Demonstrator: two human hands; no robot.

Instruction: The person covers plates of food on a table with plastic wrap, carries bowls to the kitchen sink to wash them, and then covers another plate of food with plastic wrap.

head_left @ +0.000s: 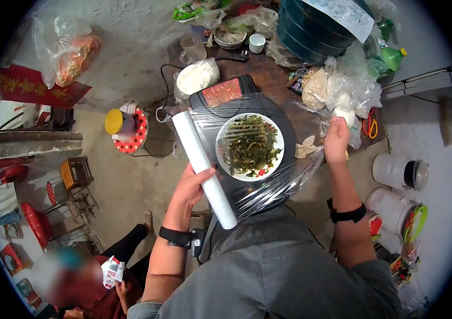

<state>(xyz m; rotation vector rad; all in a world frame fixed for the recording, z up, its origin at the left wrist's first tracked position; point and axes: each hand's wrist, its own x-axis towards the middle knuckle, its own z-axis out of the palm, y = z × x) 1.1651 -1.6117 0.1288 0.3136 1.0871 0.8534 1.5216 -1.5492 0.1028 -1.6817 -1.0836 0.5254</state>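
My left hand (193, 187) is wrapped round a white roll of plastic wrap (204, 169), which stands at a slant left of the plate. A clear sheet of film (295, 183) stretches from the roll to the right, across a white plate (219, 151) of dark green cooked vegetables (251, 146). At the film's right end, my right hand (337, 139) is closed on its gathered edge, fingers pointing away from me. The plate rests on a black appliance (284, 119) with a red patterned panel; the film covers part of its top.
Behind lie a bag of white stuff (197, 78), a glass mug (193, 49), a white cup (256, 43) and a dark green bucket (313, 32). Plastic bags (353, 80) crowd the right side. A stool (140, 130) stands left; another person (85, 282) sits lower left.
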